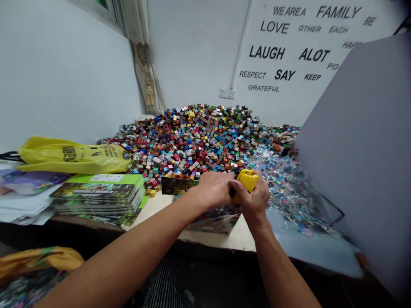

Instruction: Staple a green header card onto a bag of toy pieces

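My right hand (258, 196) is closed round a yellow and black tool (246, 182), its thumb lying across the near side. Just left of it my left hand (216, 188) reaches over a printed box (213, 224), its fingers meeting the dark end of the tool; what they grip, if anything, is hidden. The box stands on a pale board (247, 239) near the table's front edge, with a dark printed flap (176, 185) sticking out to the left.
Behind the box rises a heap of small coloured blocks (205, 141). Clear plastic packets (289, 188) lie to the right, beside a grey panel (359, 162). At left are stacked booklets (99, 194), a yellow bag (77, 158) and papers (25, 207). An orange sack (38, 261) sits below.
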A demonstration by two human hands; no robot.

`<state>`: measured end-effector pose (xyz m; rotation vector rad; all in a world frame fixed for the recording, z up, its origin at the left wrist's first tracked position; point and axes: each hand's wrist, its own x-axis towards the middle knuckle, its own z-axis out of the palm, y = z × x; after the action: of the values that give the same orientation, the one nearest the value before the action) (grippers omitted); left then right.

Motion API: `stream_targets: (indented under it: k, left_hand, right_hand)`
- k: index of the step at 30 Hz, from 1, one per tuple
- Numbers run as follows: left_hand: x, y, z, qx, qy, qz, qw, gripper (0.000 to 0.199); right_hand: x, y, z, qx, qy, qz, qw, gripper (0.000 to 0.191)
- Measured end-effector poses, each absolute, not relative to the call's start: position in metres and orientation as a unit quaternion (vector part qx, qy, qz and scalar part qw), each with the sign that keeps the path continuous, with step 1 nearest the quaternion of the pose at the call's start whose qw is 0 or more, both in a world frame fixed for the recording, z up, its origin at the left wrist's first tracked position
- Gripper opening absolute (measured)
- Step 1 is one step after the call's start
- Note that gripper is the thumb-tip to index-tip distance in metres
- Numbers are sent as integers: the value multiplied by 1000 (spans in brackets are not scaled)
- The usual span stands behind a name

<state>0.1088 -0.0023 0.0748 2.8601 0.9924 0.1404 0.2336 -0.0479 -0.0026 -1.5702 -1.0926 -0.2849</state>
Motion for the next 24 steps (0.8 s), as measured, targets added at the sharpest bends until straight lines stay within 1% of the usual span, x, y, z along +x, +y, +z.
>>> stream_targets:
  k: [2,3,6,9,12,14,17,24]
  left_hand:
    - [114,-5,75,934,345,57,70,57]
    - [116,-6,74,931,351,66,73,60]
    - [118,-9,70,930,349,94,68,59]
    - [116,-11,68,926,359,98,61,61]
    - [114,-12,69,931,352,86,39,62]
    - [114,-12,69,936,339,89,19,61]
    - [116,-11,66,935,336,109,-12,61]
    - [117,-11,59,935,329,122,-49,56]
  right_hand:
    - [232,-48,-3,-675,-456,-109,569,68]
    - [232,-48,-1,-679,-456,-99,567,67]
    - [232,-54,9,-691,-469,-60,547,65]
    - [244,-65,27,-693,-536,45,481,64]
    - [268,-73,42,-614,-656,183,400,59]
    - [283,-75,47,-569,-698,222,374,56]
    - [294,-72,48,-547,-707,242,378,52]
    - [289,-70,42,-521,-679,267,444,49]
